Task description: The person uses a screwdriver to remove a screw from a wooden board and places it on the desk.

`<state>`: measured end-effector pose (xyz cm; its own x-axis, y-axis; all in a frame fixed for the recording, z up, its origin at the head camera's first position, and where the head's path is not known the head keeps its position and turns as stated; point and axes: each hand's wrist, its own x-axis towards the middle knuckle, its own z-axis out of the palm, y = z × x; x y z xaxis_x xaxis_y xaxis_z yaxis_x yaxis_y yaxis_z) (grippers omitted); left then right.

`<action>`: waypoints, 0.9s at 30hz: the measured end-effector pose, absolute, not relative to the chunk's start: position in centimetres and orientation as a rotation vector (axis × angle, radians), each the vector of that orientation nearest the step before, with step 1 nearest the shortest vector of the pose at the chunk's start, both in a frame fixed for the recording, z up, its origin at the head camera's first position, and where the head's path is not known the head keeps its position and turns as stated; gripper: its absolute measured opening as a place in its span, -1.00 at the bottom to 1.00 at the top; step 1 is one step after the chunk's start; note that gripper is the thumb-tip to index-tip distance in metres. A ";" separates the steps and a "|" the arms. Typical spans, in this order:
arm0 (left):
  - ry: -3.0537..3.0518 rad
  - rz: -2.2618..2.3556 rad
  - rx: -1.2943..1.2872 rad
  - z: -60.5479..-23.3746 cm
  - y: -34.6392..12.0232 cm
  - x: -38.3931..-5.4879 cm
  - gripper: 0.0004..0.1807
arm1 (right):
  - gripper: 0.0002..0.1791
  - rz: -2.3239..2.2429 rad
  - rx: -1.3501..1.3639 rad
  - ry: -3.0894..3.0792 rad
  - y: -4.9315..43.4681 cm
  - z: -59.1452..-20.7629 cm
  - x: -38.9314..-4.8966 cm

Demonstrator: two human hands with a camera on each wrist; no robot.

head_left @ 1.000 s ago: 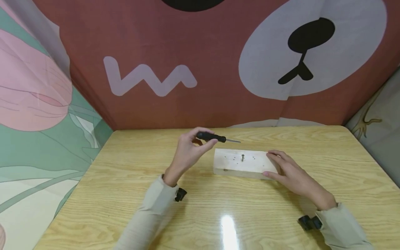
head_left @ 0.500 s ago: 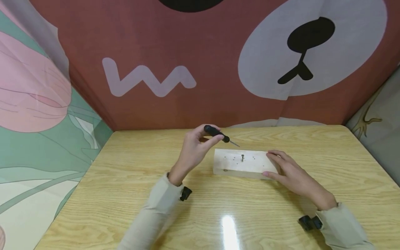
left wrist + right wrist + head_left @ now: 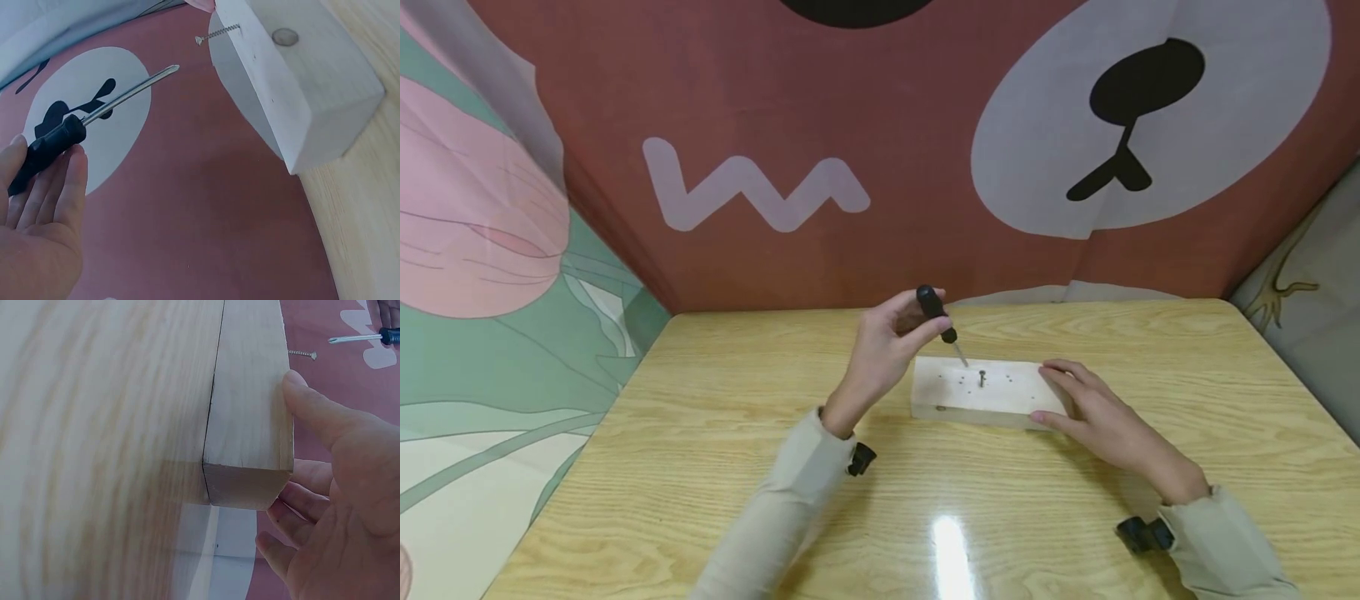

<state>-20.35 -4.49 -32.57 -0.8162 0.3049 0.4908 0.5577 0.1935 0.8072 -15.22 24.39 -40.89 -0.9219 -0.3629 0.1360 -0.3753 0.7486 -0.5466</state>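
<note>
A pale wooden block lies on the table, dotted with small holes on its top face. One screw stands partly sunk in that face, its head well clear of the wood. Between thumb and fingers my left hand holds a screwdriver by its black handle, shaft slanting down to the right. In the left wrist view the cross-shaped tip is apart from the screw head. My right hand grips the block's right end, thumb on the near edge and fingers at the far side.
The wood-grain table extends around the block. Behind it hangs a reddish-brown printed cloth, with a green and pink one at the left. A dark wrist device sits at the right cuff.
My left hand has moved right, tilting the screwdriver from nearly level to steeply downward, its tip closer to the screw. The right hand and block have stayed put.
</note>
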 end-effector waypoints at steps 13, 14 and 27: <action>-2.236 -1.725 -0.878 -32.8 -2.6 -20.4 -0.62 | -0.18 0.910 0.607 -2.928 24.3 -41.0 -15.3; -2.242 -1.719 -0.880 -32.9 -2.5 -20.5 -0.62 | -0.18 0.910 0.608 -2.928 24.3 -41.0 -15.3; -2.302 -1.653 -0.904 -33.0 -1.7 -20.6 -0.60 | -0.17 0.900 0.578 -2.947 24.4 -40.8 -15.2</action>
<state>-20.56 -1.73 -32.99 -0.8027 0.3743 0.4643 0.5595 0.2033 0.8035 -15.23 24.38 -40.84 -0.9319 -0.3449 0.1120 -0.3486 0.7670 -0.5387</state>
